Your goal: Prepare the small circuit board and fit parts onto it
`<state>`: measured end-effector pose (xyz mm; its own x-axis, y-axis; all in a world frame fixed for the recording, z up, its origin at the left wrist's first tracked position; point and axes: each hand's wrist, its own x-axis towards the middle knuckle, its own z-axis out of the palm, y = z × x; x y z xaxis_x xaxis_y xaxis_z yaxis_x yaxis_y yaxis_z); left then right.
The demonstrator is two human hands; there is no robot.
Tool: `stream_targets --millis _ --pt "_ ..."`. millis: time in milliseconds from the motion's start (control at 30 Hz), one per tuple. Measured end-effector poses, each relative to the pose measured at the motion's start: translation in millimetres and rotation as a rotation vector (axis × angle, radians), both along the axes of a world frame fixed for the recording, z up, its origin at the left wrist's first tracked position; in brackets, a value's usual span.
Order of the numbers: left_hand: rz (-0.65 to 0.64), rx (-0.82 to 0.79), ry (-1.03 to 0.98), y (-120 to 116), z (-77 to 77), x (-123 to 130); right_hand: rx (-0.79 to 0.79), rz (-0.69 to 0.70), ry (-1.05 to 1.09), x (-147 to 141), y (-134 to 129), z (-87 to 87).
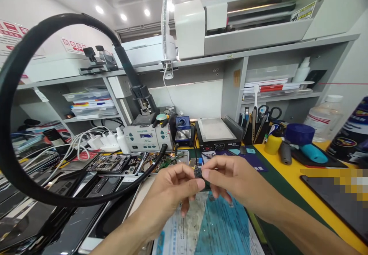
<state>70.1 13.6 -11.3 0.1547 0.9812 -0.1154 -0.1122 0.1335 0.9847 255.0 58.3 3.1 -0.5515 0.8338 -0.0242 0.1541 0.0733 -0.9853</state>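
A small dark component (198, 172) is held up between both hands, above a worn blue and white sheet (218, 224). My left hand (176, 188) pinches it from the left with thumb and forefinger. From the right, the thumb and fingertips of my right hand (227, 174) close on its other edge. Its fine detail is too small to make out. Just behind the hands lies a tray of circuit boards (172, 158).
A thick black hose (7, 132) loops across the left side from a soldering station (143, 138). Phones (77, 213) cover the left. Behind stands a heating plate (215, 129); bottles, including a yellow one (273, 143), stand right, near a dark tablet-like slab (330, 201).
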Motion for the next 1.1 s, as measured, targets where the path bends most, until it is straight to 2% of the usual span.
stream_targets --millis 233,433,533,633,733,833,933,1100 --pt "-0.046 0.029 0.061 2 -10.5 -8 -0.066 0.075 -0.024 2 2 -5.8" --pt "0.013 0.029 -0.043 -2 -7.9 -10 -0.125 0.113 0.048 1 -1 -12.6" --pt "0.017 0.070 -0.029 -3 -6.9 -8 -0.131 0.072 0.071 0 -2 -14.6" --pt "0.050 0.219 0.086 -3 -9.1 -10 -0.090 -0.008 0.058 -1 -1 -13.2" --pt "0.147 0.442 0.345 -4 -14.4 -15 0.020 -0.075 0.000 -1 -2 -8.1" --pt "0.178 0.665 0.553 -6 -18.6 -20 0.110 -0.083 -0.029 -1 -7 -3.5" --pt "0.164 0.795 0.583 -6 -18.9 -21 0.153 -0.091 -0.012 0 -11 -3.0" --pt "0.171 0.895 0.577 -4 -17.8 -20 0.180 -0.110 0.003 0 -12 -3.8"
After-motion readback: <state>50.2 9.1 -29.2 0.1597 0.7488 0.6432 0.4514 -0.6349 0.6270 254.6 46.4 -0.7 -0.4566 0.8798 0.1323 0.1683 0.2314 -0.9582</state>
